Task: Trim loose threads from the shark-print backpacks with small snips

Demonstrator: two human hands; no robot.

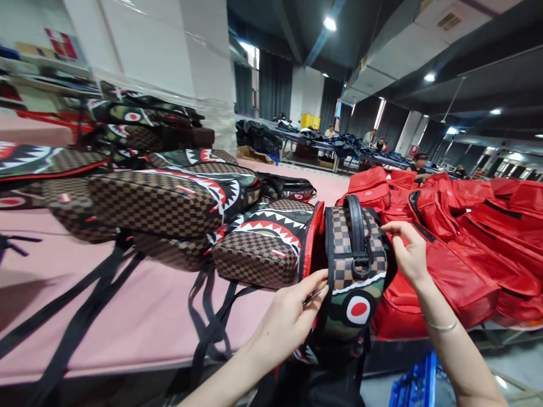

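Note:
A checkered backpack (343,267) with a black top handle, a camouflage part and a red-and-white eye stands upright before me at the table's edge. Its front panel hangs open to the left and shows a red lining. My left hand (288,314) is closed on the rim of the opening; a thin, dark metal piece shows between its fingers, too small to name. On the far side, my right hand (408,251) pinches the back top edge beside the handle. Just left of the opening lies a checkered shark-mouth part (257,254), touching the table.
More checkered shark backpacks (156,200) lie piled to the left on the pink table (148,316), black straps (91,299) hanging over its front. Red bags (462,271) fill the right side. A blue crate (413,381) stands below. People sit at far tables (292,138).

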